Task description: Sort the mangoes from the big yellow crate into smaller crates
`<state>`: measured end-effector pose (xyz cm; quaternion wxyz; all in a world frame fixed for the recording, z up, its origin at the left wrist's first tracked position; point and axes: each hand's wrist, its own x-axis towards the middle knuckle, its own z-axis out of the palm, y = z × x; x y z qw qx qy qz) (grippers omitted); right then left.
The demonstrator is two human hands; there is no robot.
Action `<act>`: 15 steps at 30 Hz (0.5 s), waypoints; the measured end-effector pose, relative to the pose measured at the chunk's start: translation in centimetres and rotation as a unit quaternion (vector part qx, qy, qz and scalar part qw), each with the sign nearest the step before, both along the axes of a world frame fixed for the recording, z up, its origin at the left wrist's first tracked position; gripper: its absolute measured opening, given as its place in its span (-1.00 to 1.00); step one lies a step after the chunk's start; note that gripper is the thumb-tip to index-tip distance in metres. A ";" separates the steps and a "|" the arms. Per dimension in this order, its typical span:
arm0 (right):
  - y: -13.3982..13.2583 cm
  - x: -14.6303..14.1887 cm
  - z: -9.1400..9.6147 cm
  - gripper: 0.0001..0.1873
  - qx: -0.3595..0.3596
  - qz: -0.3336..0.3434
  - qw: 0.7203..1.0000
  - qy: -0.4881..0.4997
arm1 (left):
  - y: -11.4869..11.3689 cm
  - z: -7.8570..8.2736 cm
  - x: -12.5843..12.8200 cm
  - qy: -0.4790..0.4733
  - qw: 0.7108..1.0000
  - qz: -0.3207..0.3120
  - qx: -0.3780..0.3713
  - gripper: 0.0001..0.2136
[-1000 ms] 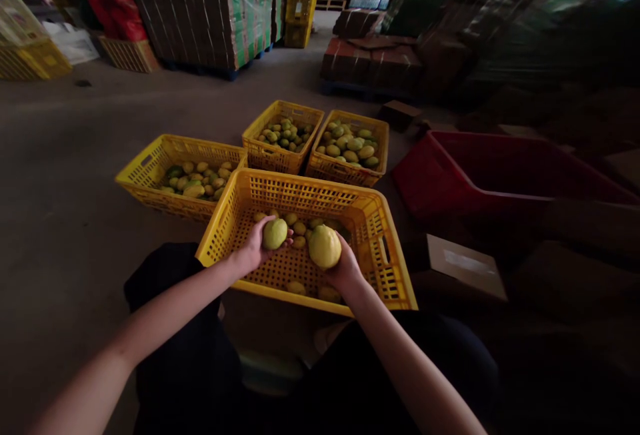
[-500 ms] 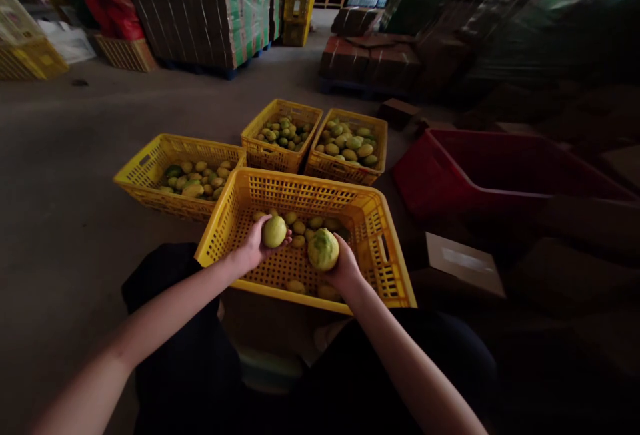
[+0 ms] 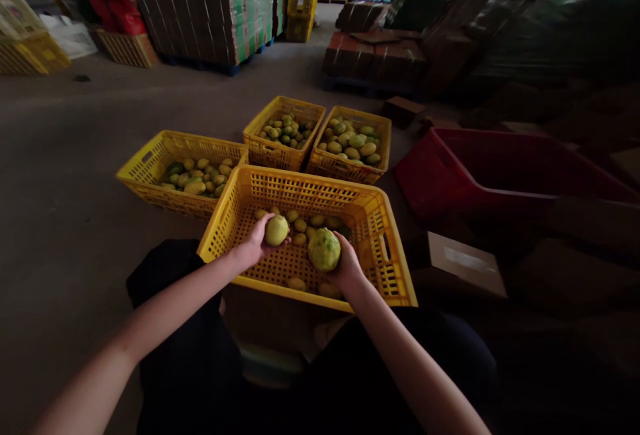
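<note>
A yellow plastic crate sits right in front of my knees with several yellow-green fruits on its floor. My left hand is closed around a small yellow fruit over the crate's left side. My right hand grips a larger fruit with a rough green patch, held over the crate's middle. The two hands are close together, palms turned inward.
Three more yellow crates of fruit stand beyond: one at the left, two side by side at the back. A red tub lies to the right, a cardboard piece near it. Wrapped pallets of boxes stand behind.
The fruit in my right hand has been turned, so a green rough side now faces up. Both hands have stayed over the crate, shifting only slightly.
</note>
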<state>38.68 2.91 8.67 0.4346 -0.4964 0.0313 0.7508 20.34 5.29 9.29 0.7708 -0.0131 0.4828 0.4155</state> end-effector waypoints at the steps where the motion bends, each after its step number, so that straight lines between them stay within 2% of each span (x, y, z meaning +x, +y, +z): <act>1: 0.0 0.0 0.1 -0.81 0.003 0.007 1.000 0.001 | 0.0 0.1 -0.1 0.005 1.000 0.004 0.000 -0.75; 5: 0.4 0.7 0.9 -0.84 0.014 0.039 0.999 -0.019 | 0.0 0.4 -0.8 0.015 1.000 0.018 -0.021 -0.80; 10: 1.5 1.7 1.9 -0.84 0.033 0.031 0.997 -0.070 | 0.2 -0.1 -1.4 0.013 1.000 0.014 -0.010 -0.76; 15: 2.7 2.1 1.9 -0.86 0.047 0.068 0.993 -0.089 | 0.6 -0.1 -0.9 0.014 1.000 0.011 -0.007 -0.74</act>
